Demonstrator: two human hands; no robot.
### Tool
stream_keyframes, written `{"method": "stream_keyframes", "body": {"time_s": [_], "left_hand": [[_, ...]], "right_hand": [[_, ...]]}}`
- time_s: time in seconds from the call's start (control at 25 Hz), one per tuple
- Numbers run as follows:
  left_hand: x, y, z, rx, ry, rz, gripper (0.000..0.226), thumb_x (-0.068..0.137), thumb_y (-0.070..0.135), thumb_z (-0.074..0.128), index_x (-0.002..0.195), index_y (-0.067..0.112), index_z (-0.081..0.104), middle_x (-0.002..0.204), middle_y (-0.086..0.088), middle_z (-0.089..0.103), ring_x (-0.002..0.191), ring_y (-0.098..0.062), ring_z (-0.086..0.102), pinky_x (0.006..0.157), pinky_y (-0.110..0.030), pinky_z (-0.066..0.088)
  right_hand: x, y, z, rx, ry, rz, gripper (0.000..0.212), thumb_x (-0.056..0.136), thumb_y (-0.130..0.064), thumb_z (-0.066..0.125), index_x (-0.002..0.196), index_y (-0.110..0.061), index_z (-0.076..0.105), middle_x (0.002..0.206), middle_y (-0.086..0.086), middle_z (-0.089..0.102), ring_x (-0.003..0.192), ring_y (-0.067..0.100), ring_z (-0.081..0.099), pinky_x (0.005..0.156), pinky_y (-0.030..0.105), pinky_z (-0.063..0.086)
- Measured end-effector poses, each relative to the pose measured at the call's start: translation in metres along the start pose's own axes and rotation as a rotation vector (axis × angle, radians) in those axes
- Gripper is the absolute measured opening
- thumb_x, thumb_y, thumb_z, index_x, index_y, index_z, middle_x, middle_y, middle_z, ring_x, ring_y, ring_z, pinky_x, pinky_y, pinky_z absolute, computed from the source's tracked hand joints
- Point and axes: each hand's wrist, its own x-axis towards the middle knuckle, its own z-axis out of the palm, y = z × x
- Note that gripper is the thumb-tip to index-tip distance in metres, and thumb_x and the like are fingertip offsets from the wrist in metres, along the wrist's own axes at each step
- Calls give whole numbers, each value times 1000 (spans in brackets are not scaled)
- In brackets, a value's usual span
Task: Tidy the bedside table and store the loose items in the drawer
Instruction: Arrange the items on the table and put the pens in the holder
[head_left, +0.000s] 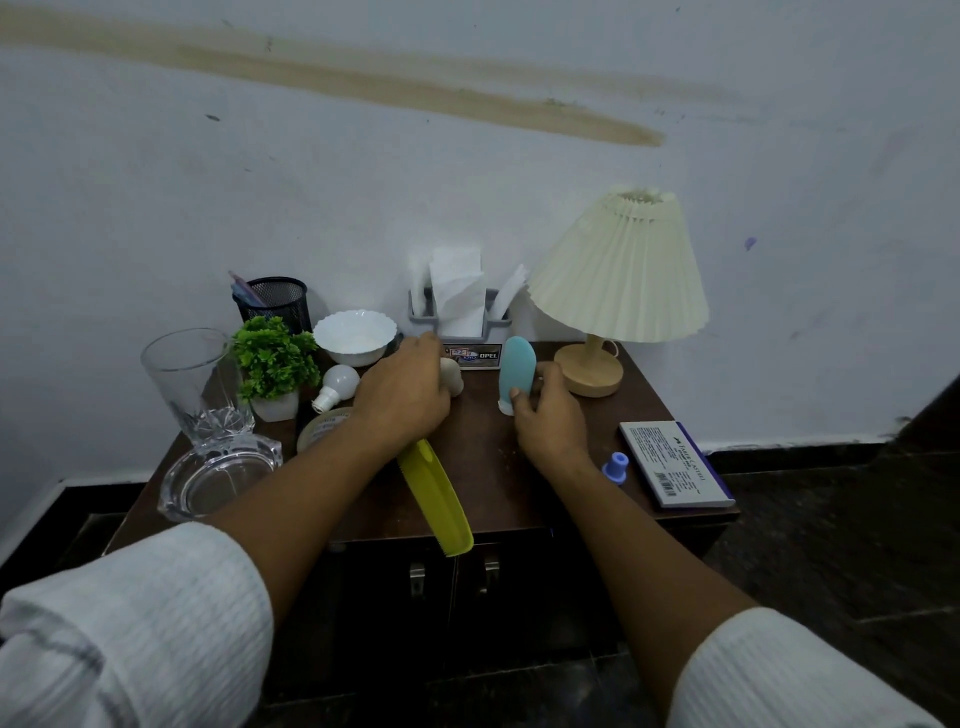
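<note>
On the dark wooden bedside table (478, 467) my left hand (402, 395) curls round a small beige object (453, 375) near the table's middle. A yellow comb (439, 501) lies under my left wrist and sticks out over the front edge. My right hand (545, 415) holds a light blue silicone bottle (517, 371) that stands upright on its white cap. A small blue cap (616, 466) lies by my right wrist. Below the top, the cabinet front shows two metal handles (452, 571).
At the left stand a tall glass (189, 384), a glass ashtray (218, 478), a small potted plant (272, 364), a light bulb (337, 387), a tape roll (322, 426), a white bowl (356, 335) and a mesh pen cup (272, 301). Tissue holder (460, 306), lamp (618, 280) and a boxed set (675, 462) are at the right.
</note>
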Motion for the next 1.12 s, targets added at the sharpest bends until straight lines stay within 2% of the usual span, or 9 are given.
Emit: {"method": "stream_keyframes", "body": {"time_s": [0.16, 0.32, 0.48, 0.6, 0.72, 0.92, 1.12], "left_hand": [[2, 5, 0, -17, 6, 2, 23, 85, 28, 63, 104, 22, 53, 101, -4, 59, 88, -27, 61, 71, -42, 53], [3, 11, -7, -33, 54, 26, 26, 84, 34, 64, 104, 17, 64, 98, -6, 65, 85, -22, 59, 67, -35, 45], [1, 13, -10, -63, 10, 7, 36, 82, 31, 68, 115, 18, 70, 103, -6, 71, 92, -26, 66, 71, -36, 52], [-3, 10, -5, -123, 30, -30, 22, 82, 33, 68, 99, 20, 68, 87, -3, 66, 85, -25, 65, 66, -35, 49], [-6, 7, 1, -121, 48, -74, 36, 82, 40, 70, 110, 17, 70, 95, -4, 69, 88, -26, 65, 70, -39, 55], [-13, 5, 13, -15, 99, -118, 50, 76, 55, 75, 109, 17, 70, 100, -6, 71, 92, -29, 65, 74, -41, 55], [-18, 6, 11, -23, 127, -133, 52, 76, 57, 74, 112, 20, 68, 103, -4, 71, 95, -28, 64, 78, -44, 55]], "right_hand": [[1, 3, 0, -9, -6, -7, 29, 102, -27, 53, 128, -17, 46, 130, 9, 66, 114, 29, 65, 86, 37, 52], [2, 3, -3, -14, -24, -17, 30, 101, -24, 54, 129, -16, 46, 130, 10, 66, 114, 28, 65, 88, 40, 53], [-1, -1, -6, -13, -38, -3, 30, 101, -23, 55, 128, -15, 46, 133, 10, 64, 117, 29, 63, 91, 43, 55], [-1, -2, -9, -20, -39, 0, 30, 100, -22, 56, 127, -13, 47, 130, 11, 64, 117, 29, 63, 92, 46, 54], [-1, -1, -11, -26, -32, 8, 29, 99, -21, 58, 125, -13, 48, 130, 11, 64, 117, 29, 63, 92, 47, 55], [-4, 0, -8, -82, -20, 2, 22, 97, -21, 61, 118, -16, 54, 125, 8, 66, 113, 25, 64, 88, 43, 56], [-7, -3, -12, -45, -56, 54, 31, 97, -16, 59, 128, -13, 54, 127, 9, 66, 116, 24, 62, 96, 44, 54]]}}
